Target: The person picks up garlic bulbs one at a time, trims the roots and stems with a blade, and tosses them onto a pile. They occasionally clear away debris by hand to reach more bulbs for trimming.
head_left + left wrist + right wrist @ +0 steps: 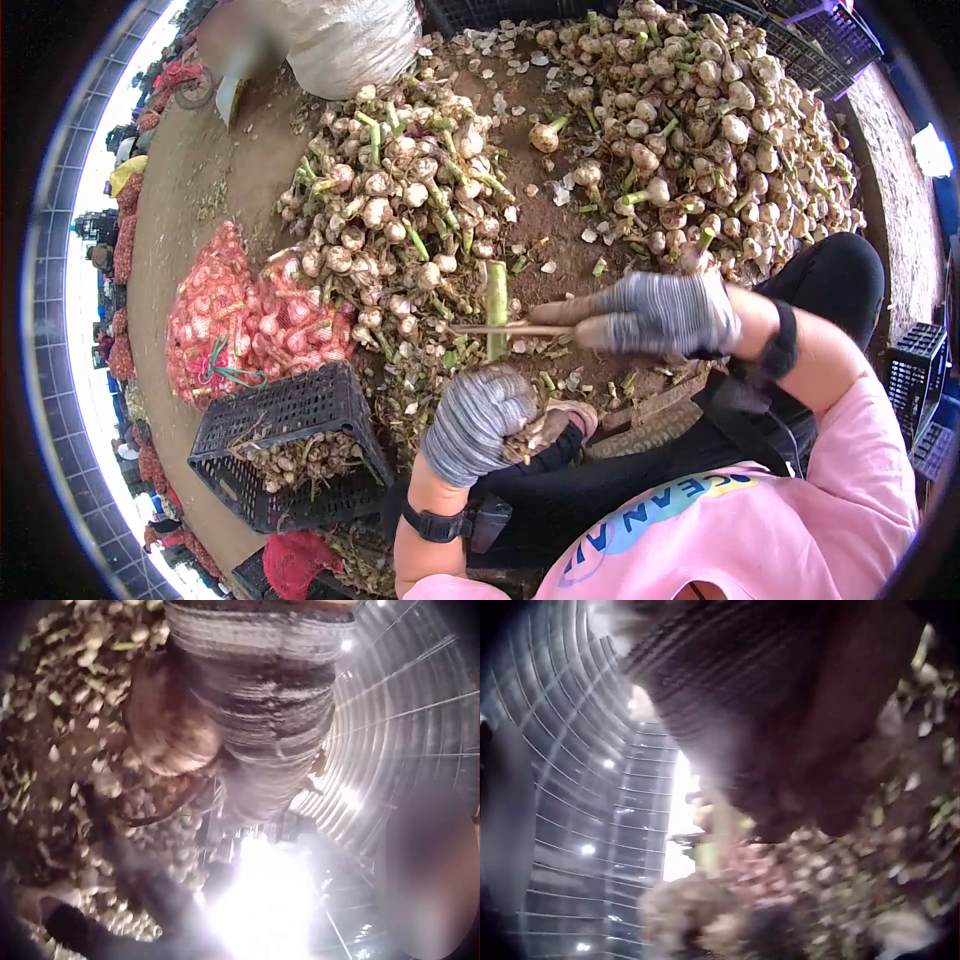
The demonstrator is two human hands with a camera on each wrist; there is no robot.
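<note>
Meanwhile, the gloved left hand [477,421] is clenching a garlic bulb [540,430] near the lap, while the right hand [660,315] is gripping shears [520,329] against its green stalk [496,310]; cutting close above the bulb seems wisest

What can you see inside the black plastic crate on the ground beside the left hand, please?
The black crate holds a shallow layer of pale garlic bulbs with dry stems and roots. Its near wall hides part of the load, so how far it spreads cannot be seen.
</note>
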